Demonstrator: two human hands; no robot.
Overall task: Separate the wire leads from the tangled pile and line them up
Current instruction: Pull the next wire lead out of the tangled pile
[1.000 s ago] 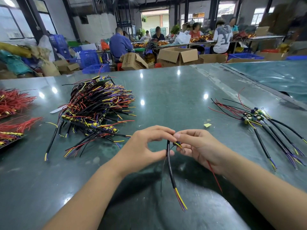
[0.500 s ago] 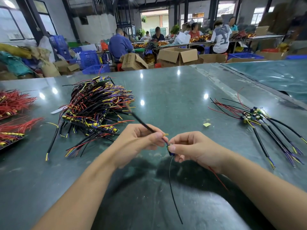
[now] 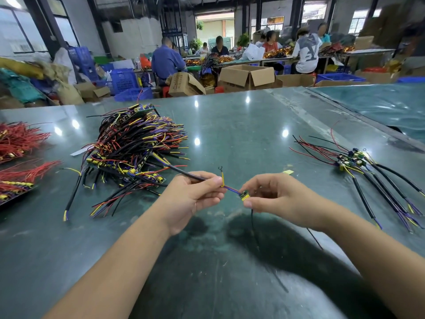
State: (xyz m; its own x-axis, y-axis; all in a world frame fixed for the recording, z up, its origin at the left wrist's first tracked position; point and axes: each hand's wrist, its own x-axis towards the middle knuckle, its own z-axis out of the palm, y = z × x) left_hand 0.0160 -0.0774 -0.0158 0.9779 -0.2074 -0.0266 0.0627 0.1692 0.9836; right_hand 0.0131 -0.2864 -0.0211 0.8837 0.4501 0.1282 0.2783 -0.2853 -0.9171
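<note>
Pinching one wire lead [image 3: 230,189] between them, the left hand [image 3: 193,199] grips its black cable and the right hand [image 3: 278,199] its small board, right of the tangled pile [image 3: 135,146].

A: Where is free room around the tangled pile [image 3: 135,150]?

B: To its right the green table [image 3: 241,134] lies bare until the lined-up leads [image 3: 358,171], so a hand can pass there. Only a small yellow scrap [image 3: 288,172] lies between.

A: And to its left?

B: The red wire bundles [image 3: 20,143] lie near, so the gap is narrow. In front of the pile, both hands hold one lead [image 3: 230,189] above the table.
</note>
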